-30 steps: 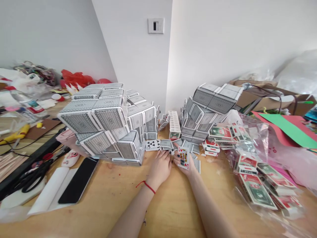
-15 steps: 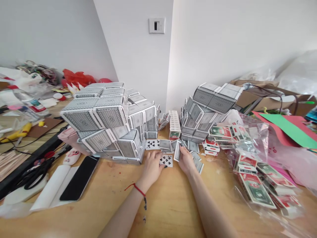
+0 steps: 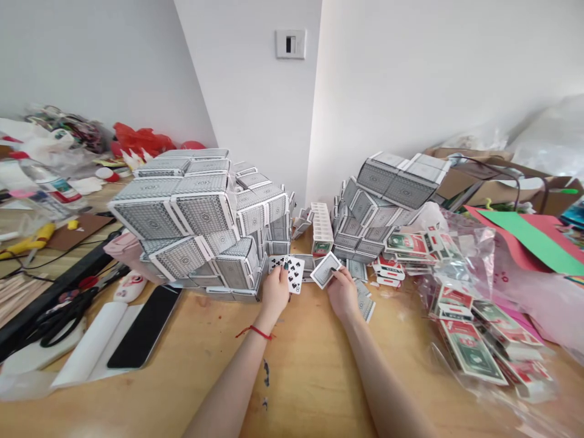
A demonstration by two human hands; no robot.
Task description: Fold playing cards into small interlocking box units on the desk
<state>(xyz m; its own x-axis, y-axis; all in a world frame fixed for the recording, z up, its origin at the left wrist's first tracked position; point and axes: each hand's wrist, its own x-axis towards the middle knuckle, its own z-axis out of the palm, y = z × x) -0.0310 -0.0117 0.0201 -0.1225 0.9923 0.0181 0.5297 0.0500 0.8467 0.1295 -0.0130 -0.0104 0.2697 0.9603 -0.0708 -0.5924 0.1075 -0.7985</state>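
My left hand (image 3: 275,292) grips a face-up playing card (image 3: 296,277) with black spade pips, held up off the table and turned at an angle. Between the fingertips of my right hand (image 3: 343,294) is another playing card (image 3: 325,270), its grey patterned back toward me. Several loose cards (image 3: 365,302) lie back-up beside and behind my right hand. Left of my hands stands a stacked block structure (image 3: 201,207) built of folded cards. A smaller stack of the same kind (image 3: 383,194) rises on the right. A long row of card boxes (image 3: 322,228) runs between them.
Green-and-red card packs (image 3: 472,353) lie among clear plastic wrap on the right. Coloured paper (image 3: 533,237) is behind them. To the left are a black phone (image 3: 145,328), a white paper roll (image 3: 93,344), scissors (image 3: 68,322) and a bottle (image 3: 55,182).
My left hand has picked up the face-up spade card from the table and shifted slightly left. My right hand has lifted and turned its card so the back shows.
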